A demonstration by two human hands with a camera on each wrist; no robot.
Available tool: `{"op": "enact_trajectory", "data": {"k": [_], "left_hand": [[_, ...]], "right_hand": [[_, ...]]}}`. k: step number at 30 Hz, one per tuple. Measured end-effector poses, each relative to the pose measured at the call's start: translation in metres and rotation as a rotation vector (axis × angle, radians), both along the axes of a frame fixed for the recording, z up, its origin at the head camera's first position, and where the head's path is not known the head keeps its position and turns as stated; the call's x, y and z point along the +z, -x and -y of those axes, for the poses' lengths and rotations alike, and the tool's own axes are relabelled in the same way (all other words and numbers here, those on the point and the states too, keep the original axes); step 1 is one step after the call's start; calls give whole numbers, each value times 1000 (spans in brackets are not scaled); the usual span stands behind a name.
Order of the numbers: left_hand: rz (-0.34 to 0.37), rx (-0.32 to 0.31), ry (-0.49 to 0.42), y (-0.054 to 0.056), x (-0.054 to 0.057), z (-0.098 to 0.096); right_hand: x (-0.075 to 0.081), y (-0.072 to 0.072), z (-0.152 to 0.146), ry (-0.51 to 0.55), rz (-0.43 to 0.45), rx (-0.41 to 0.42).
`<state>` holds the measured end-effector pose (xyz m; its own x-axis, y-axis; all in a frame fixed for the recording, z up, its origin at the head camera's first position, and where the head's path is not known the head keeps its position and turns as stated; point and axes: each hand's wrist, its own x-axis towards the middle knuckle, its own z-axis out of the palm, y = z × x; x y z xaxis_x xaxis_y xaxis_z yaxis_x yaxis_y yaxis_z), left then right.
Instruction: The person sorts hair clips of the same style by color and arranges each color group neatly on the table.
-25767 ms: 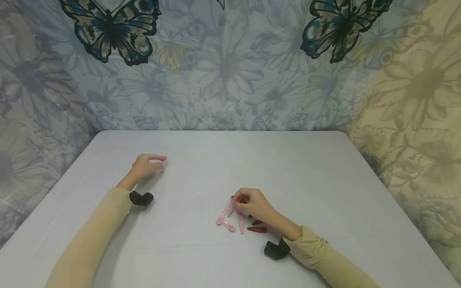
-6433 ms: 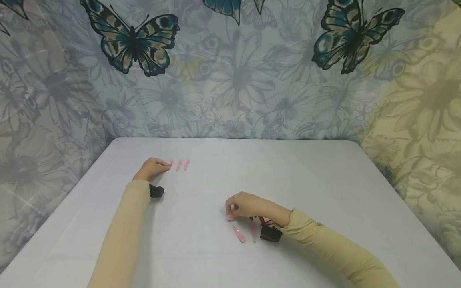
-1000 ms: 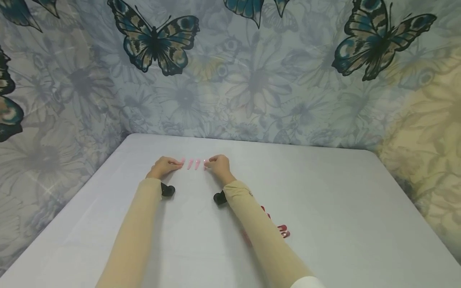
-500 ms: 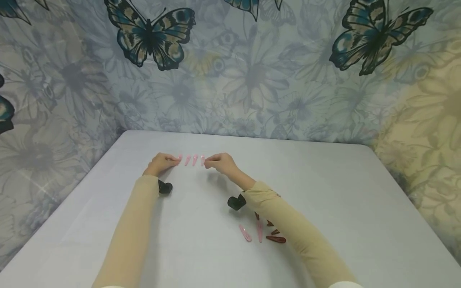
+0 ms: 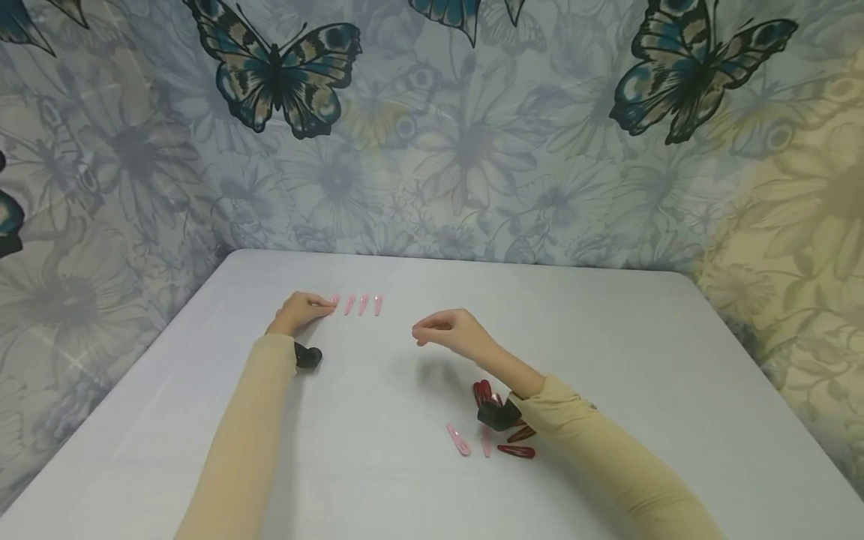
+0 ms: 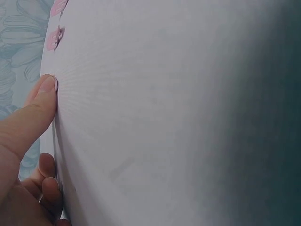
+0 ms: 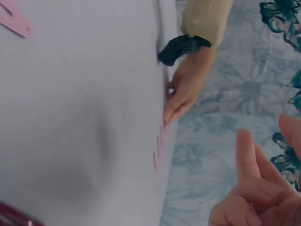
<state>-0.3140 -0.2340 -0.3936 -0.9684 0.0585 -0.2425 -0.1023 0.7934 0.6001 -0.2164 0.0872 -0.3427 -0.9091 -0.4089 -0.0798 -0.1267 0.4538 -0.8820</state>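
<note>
Left hand pinches leftmost pink clip; right hand, fingertips apart. Near pink clip: slot sharpest in right wrist view. Maroon clip: whole teardrop, head only.

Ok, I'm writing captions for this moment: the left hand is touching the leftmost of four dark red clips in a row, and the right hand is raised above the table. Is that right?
Not quite: the four clips in that row are pink, as the head view shows. The left hand is touching the leftmost one, and the right hand is raised above the table.
</note>
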Motion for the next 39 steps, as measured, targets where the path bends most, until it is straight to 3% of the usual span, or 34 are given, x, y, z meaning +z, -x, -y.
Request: {"op": "enact_trajectory", "data": {"k": [4,10,14,19,24,29,35,39], "left_hand": [[-5,4,12,-2,0,-1],[2,-5,19,-2,1,-2],[1,-10,16,-1,1,-1],[-23,-16,21,-1,0,0],[-22,-24,24,-1,-2,0],[-22,-18,27,-2,-2,0],[-21,-15,28,0,-4,0],[-26,-7,26,2,-5,0]], "right_hand": [[-1,-13,-16,-11,-73,143],[-11,-30,-35,-124,-237,456],[-19,-38,-43,-178,-292,578],[-28,-46,-47,-203,-311,647],[-35,-59,-48,-315,-326,695],[-32,-69,-47,-439,-334,681],[-25,-73,-45,-537,-272,643],[-21,-73,-45,-603,-354,660]]}}
